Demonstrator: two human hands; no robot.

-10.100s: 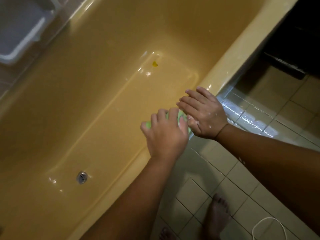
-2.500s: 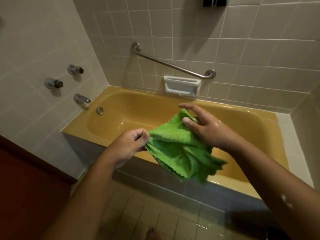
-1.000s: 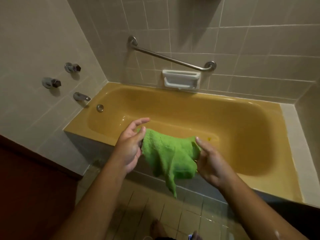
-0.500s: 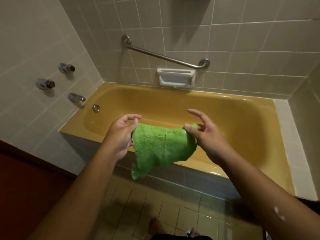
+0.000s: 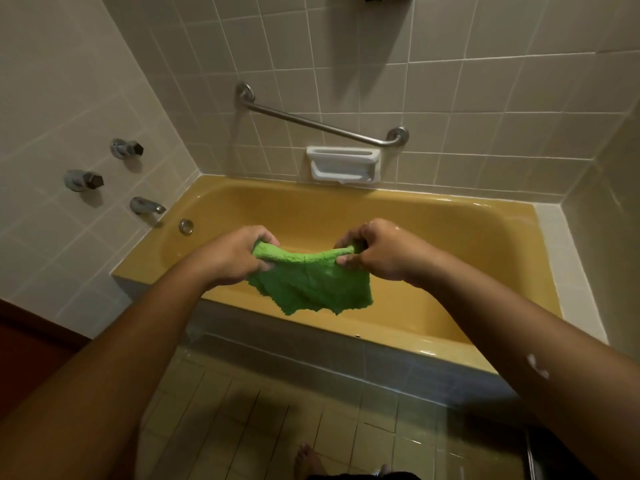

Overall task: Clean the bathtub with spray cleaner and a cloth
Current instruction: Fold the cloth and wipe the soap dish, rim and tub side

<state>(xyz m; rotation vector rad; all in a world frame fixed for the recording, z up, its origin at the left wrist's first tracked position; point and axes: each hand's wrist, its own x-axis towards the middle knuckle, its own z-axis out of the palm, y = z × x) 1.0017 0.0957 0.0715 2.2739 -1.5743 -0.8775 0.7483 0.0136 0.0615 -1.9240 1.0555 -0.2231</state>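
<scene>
A spout (image 5: pixel 147 205) sticks out of the wall, far left of the fingers. The left hand (image 5: pixel 235 258) curls tight on one top corner of the green cloth (image 5: pixel 311 285). The cloth stretches sideways between the hands and hangs below the fingers, hiding a bit of the yellow bathtub (image 5: pixel 433 223). The right hand (image 5: pixel 377 252) pinches the other corner. Behind the fingers are a metal bar (image 5: pixel 320 124) and a white soap dish (image 5: pixel 343 165).

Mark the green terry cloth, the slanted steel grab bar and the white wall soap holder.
green terry cloth (image 5: pixel 311 285): head view, middle of the hanging part.
slanted steel grab bar (image 5: pixel 320 123): head view, midway along the tube.
white wall soap holder (image 5: pixel 343 165): head view, its middle.
</scene>
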